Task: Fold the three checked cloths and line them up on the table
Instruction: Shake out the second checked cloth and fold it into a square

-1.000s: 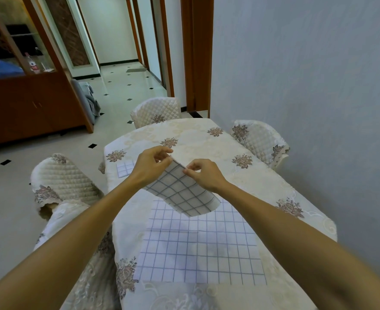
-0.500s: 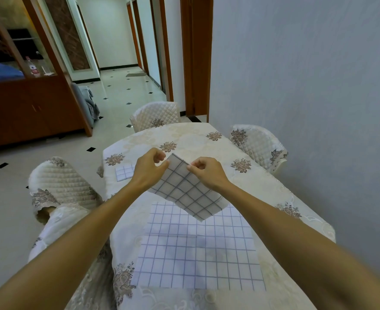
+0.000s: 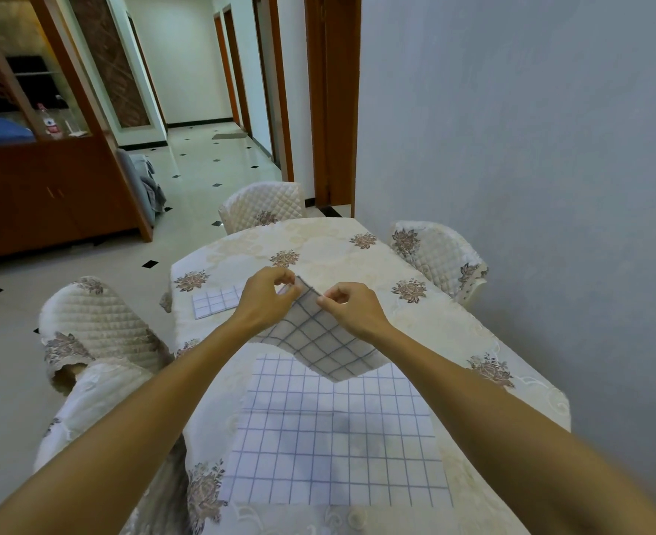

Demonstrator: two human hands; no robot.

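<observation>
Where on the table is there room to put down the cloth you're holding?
The far end of the table, beyond the held cloth and right of the small folded cloth, is bare. So is the strip between the big spread cloth and the wall-side edge. The near end is crowded: the spread cloth covers most of it.

Quilted chair (image 3: 262, 204) far back, wood cabinet (image 3: 48, 195) far left w/ bottle (image 3: 50, 123).

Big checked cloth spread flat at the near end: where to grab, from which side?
Pinch the spread cloth at its two near corners, coming from the near end of the table. It lies flat, square to that edge, so those corners probably lift easiest.
</observation>
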